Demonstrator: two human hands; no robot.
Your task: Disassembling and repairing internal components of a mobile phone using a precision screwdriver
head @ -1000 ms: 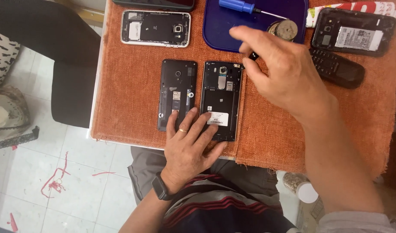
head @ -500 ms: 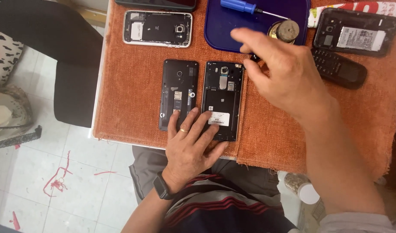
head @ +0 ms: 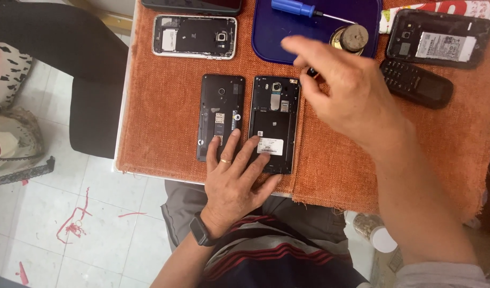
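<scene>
On the orange cloth [head: 165, 106] covering the desk [head: 125, 106], two opened black phones lie side by side at the near edge: the left phone [head: 220, 114] and the right phone [head: 275, 120], both backs off, circuit side up. Left hand [head: 234, 178] lies flat and released, grasping nothing; its fingertips [head: 253, 143] press the lower ends of both phones, a ring on one finger, a dark watch [head: 201, 232] at the wrist. Compared with half a second and a second ago, this hand holds the same spot, so the phones stay pinned where they were. Right hand [head: 346, 90] hangs above the cloth just right of the right phone; its index finger points out toward the blue tray [head: 287, 42], and a small dark tip [head: 311, 71] shows beneath the fingers. Cannot tell whether that is a tool pinched in the hand; the grip is hidden by the back of the hand. Across the three pictures this hand changes little: it sits a shade nearer the tray's near rim, fingers in much the same pose. Judgement: the work on the right phone is held steady, with no part lifted or shifted yet. Around: a blue-handled screwdriver [head: 295, 7] and a round metal part [head: 351, 38] on the tray, a silver-edged open phone [head: 194, 36] farther back, a keypad phone [head: 415, 82] and another open phone [head: 439, 45] at right.
</scene>
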